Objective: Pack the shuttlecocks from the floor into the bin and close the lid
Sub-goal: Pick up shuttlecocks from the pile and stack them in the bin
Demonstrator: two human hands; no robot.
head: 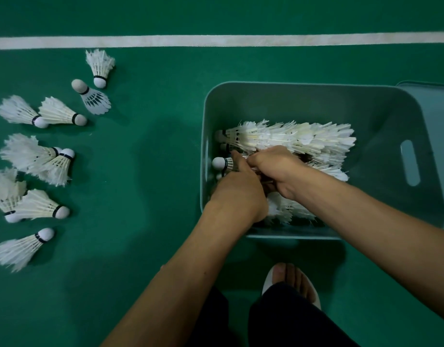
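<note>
A teal plastic bin (pixel 381 116) stands open on the green floor. Inside it lie stacked rows of white feather shuttlecocks (pixel 291 137), corks toward the bin's left wall. Both my hands are down in the bin's near-left part. My left hand (pixel 237 186) has its fingers curled around a shuttlecock stack (pixel 222 163) whose white cork shows beside my thumb. My right hand (pixel 276 169) is curled over the same stack just to the right; its fingertips are hidden. Several loose shuttlecocks (pixel 58 113) lie scattered on the floor to the left.
The bin's lid (pixel 439 116) lies on the floor against the bin's right side. A white court line (pixel 216 41) runs across the floor beyond the bin. My foot in a white sandal (pixel 293 279) and dark trouser legs stand just before the bin.
</note>
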